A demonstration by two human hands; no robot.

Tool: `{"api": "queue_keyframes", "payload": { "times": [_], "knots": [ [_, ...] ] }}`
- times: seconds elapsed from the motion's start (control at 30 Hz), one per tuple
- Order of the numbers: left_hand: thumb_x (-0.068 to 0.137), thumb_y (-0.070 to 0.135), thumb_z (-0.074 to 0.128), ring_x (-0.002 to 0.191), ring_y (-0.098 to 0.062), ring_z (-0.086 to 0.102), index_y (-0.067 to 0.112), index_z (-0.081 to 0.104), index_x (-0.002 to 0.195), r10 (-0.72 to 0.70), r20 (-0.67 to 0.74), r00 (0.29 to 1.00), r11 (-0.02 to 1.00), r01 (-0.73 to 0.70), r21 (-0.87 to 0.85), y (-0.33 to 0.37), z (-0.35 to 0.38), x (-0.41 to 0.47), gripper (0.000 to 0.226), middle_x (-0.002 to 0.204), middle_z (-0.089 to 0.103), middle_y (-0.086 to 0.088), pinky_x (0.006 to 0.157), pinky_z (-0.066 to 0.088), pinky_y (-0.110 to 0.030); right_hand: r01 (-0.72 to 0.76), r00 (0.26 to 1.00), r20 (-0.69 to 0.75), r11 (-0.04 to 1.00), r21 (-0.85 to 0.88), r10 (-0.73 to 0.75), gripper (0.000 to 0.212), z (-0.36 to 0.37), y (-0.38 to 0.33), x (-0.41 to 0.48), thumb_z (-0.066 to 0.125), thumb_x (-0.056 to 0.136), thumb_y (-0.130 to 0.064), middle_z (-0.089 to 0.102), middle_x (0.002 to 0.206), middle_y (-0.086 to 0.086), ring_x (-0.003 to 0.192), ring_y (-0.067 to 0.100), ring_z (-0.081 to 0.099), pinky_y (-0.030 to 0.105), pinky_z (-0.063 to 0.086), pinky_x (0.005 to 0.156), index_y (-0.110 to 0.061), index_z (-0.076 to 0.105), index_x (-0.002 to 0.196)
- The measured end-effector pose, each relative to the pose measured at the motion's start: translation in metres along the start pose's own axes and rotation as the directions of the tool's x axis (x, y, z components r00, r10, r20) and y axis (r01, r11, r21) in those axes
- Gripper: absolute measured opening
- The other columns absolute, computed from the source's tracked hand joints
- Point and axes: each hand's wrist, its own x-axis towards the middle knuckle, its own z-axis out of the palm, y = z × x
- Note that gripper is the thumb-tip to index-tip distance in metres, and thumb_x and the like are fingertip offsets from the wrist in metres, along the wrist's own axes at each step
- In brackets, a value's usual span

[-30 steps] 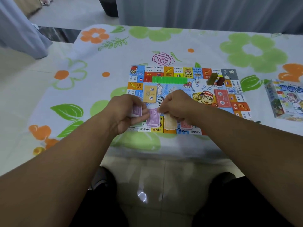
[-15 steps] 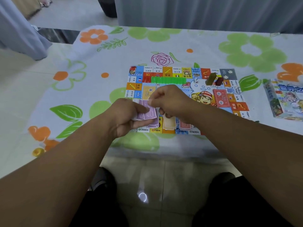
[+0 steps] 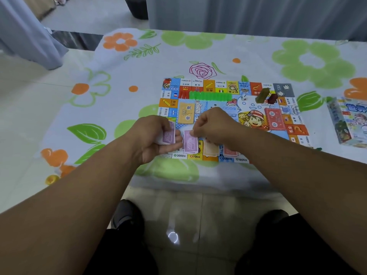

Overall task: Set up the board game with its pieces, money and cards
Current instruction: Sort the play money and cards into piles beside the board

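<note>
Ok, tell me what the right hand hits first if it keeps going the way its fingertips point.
The right hand points left and down, fingertips at the purple bill pile on the board. It would likely meet that pile first, then the left hand beyond it. Depth is unclear.

Both forearms bare to the near frame edge — no sleeves, watch, rings or wristbands visible on left hand [image 3: 153, 135] or right hand [image 3: 213, 126]. Legs in black trousers or shorts [image 3: 123, 253], near bottom — can't tell which. Dark shoes [image 3: 127, 215], greyish uppers.
</note>
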Motion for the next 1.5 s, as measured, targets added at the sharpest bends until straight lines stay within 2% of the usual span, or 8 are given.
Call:
{"api": "queue_keyframes", "payload": {
  "times": [0.1,0.27,0.5,0.67,0.83,1.03,1.3,1.5],
  "knots": [
    [0.09,-0.008,0.043,0.064,-0.025,0.072,0.0,0.062,0.104,0.002,0.006,1.0,1.0,-0.002,-0.019,0.0,-0.001,-0.001,0.025,0.076,0.072,-0.015,0.055,0.059,-0.035,0.013,0.999,-0.049,1.0,-0.02,-0.014,0.017,0.0,0.001,0.001,0.081,0.083,-0.011,0.068,0.082,0.009,0.064,0.014,0.06,0.025,0.044,0.054,0.0,0.071,0.092],
    [0.09,-0.014,0.047,0.074,-0.028,0.075,0.0,0.065,0.111,0.027,0.049,0.998,0.999,-0.025,-0.034,-0.002,0.003,-0.002,0.032,0.095,0.076,-0.014,0.058,0.06,-0.036,0.071,0.997,-0.025,0.995,0.065,-0.069,0.011,0.0,-0.005,-0.001,0.074,0.089,-0.009,0.059,0.069,0.0,0.038,0.0,0.048,0.016,0.035,0.037,0.0,0.07,0.093],
    [0.089,-0.014,0.056,0.074,-0.023,0.075,-0.002,0.065,0.113,0.028,0.055,0.998,0.999,-0.029,0.025,-0.004,0.006,-0.002,0.029,0.091,0.077,-0.013,0.06,0.061,-0.034,0.066,0.995,0.062,0.968,0.243,-0.083,0.024,0.004,-0.013,-0.006,0.064,0.098,-0.029,0.066,0.084,0.008,0.053,0.015,0.051,0.022,0.035,0.041,-0.006,0.067,0.095],
    [0.089,-0.011,0.06,0.079,-0.025,0.076,0.0,0.066,0.114,0.023,0.064,0.998,0.999,-0.025,0.031,-0.004,0.005,0.0,0.028,0.095,0.077,-0.013,0.059,0.06,-0.032,0.075,0.996,0.024,0.98,0.183,-0.081,0.011,0.002,-0.013,-0.006,0.073,0.091,-0.012,0.063,0.069,0.0,0.05,0.013,0.053,0.021,0.038,0.04,-0.003,0.067,0.089],
    [0.095,0.001,0.055,0.073,-0.022,0.073,0.001,0.062,0.11,0.027,-0.004,1.0,0.999,-0.027,0.028,-0.004,-0.003,0.003,0.017,0.091,0.073,-0.013,0.06,0.06,-0.034,-0.007,1.0,0.0,0.987,0.163,0.008,0.014,-0.003,-0.009,-0.004,0.072,0.09,-0.006,0.068,0.085,0.024,0.051,0.018,0.051,0.025,0.036,0.046,0.006,0.067,0.095],
    [0.09,0.0,0.05,0.072,-0.024,0.068,0.005,0.061,0.102,-0.016,0.028,0.999,1.0,0.015,0.017,0.0,-0.004,0.0,0.017,0.085,0.066,-0.015,0.062,0.061,-0.038,-0.038,0.999,0.016,0.999,0.022,0.038,0.014,-0.003,0.0,-0.002,0.074,0.089,-0.01,0.061,0.061,0.008,0.045,0.014,0.05,0.023,0.039,0.043,0.003,0.07,0.09],
    [0.091,-0.009,0.042,0.071,-0.027,0.072,-0.001,0.061,0.116,-0.02,0.042,0.999,1.0,0.02,-0.01,-0.002,0.0,-0.001,0.032,0.09,0.071,-0.019,0.058,0.06,-0.036,-0.059,0.996,-0.072,0.997,-0.042,0.056,0.029,-0.004,0.001,0.001,0.083,0.081,-0.018,0.067,0.081,0.02,0.064,0.029,0.065,0.034,0.051,0.056,0.005,0.07,0.094],
    [0.09,-0.013,0.051,0.081,-0.028,0.075,0.001,0.064,0.116,-0.002,0.064,0.998,1.0,0.002,-0.009,-0.003,0.002,-0.001,0.032,0.106,0.074,-0.016,0.062,0.061,-0.037,0.043,0.999,0.014,0.975,0.217,-0.047,0.025,-0.003,-0.009,-0.004,0.072,0.092,-0.016,0.062,0.081,0.018,0.046,0.015,0.041,0.022,0.034,0.041,0.007,0.064,0.091]
  ]
}}
